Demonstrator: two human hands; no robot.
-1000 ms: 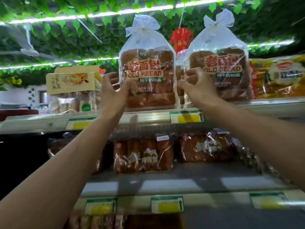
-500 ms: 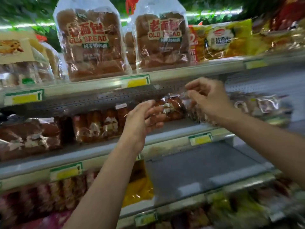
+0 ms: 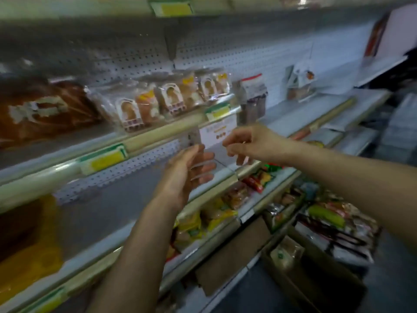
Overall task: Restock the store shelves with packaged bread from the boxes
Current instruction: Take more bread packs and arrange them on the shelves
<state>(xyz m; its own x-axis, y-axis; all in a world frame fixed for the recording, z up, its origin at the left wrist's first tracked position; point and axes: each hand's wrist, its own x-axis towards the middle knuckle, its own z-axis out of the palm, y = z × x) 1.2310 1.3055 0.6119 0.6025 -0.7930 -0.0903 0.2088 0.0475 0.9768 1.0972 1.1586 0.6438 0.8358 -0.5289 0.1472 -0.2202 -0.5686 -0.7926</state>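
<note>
Left-hand fingers (image 3: 203,164) are loosely spread and a bit curled, palm turned toward the other hand, and they aren't holding anything. The left hand (image 3: 182,175) just floats in the air below the middle shelf rail (image 3: 158,132), which works as the landmark here. The right hand (image 3: 246,143) sits just right of the left one, also below that rail; its fingers droop down loosely curled with the thumb and forefinger tips close together, but with the blur it's hard to say for sure whether they pinch something. Looks empty though. Both bare forearms reach in from the bottom and right edges. Right above the rail, small packaged bread (image 3: 167,100) sits in a row on the shelf, with a bigger dark loaf bag (image 3: 45,109) further left along it. A white sign (image 3: 217,132) hangs just under the rail, behind the hands. Well below the rail, down on the floor, an open cardboard box (image 3: 316,274) has a bagged bread pack (image 3: 287,254) standing in it, and colourful snack bags (image 3: 334,224) are piled just beside it.
</note>
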